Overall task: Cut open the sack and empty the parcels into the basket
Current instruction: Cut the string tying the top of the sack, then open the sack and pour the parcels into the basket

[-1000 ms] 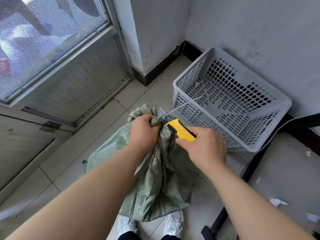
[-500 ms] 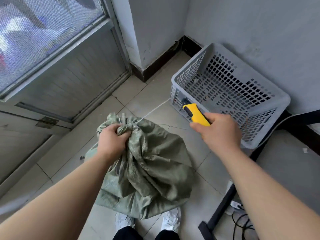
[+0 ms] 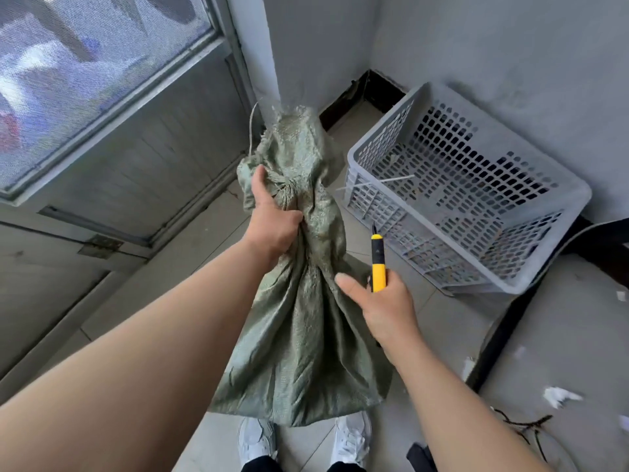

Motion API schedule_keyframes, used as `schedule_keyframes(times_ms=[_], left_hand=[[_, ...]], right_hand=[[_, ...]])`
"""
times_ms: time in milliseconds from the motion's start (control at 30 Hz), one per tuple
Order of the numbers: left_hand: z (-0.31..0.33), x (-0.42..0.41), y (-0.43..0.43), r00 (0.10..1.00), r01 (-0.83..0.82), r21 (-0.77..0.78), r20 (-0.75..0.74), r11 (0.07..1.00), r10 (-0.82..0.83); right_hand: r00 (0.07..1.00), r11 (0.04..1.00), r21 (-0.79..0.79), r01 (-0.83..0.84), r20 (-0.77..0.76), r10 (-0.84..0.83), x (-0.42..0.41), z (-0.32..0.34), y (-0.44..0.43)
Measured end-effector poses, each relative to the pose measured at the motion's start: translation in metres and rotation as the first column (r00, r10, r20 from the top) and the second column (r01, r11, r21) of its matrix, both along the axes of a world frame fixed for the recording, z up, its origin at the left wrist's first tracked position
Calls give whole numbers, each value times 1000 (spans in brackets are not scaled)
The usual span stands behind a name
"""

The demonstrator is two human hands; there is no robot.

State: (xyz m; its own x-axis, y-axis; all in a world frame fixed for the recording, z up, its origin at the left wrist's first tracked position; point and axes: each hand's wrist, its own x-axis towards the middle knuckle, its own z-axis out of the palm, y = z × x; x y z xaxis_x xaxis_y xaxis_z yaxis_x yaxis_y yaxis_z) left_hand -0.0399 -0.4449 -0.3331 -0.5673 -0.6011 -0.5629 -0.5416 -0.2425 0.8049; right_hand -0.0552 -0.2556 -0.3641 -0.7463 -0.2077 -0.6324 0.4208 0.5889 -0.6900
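The left hand (image 3: pixel 272 221) grips the bunched neck of the green woven plastic sack (image 3: pixel 299 335), fingers curled round it. The right hand (image 3: pixel 384 303) clasps a yellow-and-black utility knife (image 3: pixel 378 264) beside the sack. The grey perforated plastic basket (image 3: pixel 374 148) stands near the wall corner.

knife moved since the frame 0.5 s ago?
Yes. The knife has pulled back from the near wall of the basket toward the person, now blade-up beside the sack in the right hand.

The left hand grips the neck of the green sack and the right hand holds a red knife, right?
Not quite: the head view shows the knife is yellow and black, not red. The rest stands: the left hand grips the neck of the green sack and the right hand holds the knife.
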Motion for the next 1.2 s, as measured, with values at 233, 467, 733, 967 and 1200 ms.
schedule_keyframes(times_ms=[233,467,733,967,1200], left_hand=[[-34,15,-10,994,55,-52,97,997,-49],[-54,50,-65,952,-128,-213,249,969,180],[-66,117,-5,900,264,103,331,959,-283],[-112,155,14,744,543,-244,584,804,-325],[-93,139,28,915,297,-388,376,873,-145]], right_hand=[[997,998,67,16,77,-21,16,-50,-23],[966,965,45,257,-47,-255,-6,-47,-18],[993,991,76,112,24,-114,15,-44,12],[998,980,188,65,-10,-65,44,-76,22],[976,977,32,212,-61,-210,39,-69,18]])
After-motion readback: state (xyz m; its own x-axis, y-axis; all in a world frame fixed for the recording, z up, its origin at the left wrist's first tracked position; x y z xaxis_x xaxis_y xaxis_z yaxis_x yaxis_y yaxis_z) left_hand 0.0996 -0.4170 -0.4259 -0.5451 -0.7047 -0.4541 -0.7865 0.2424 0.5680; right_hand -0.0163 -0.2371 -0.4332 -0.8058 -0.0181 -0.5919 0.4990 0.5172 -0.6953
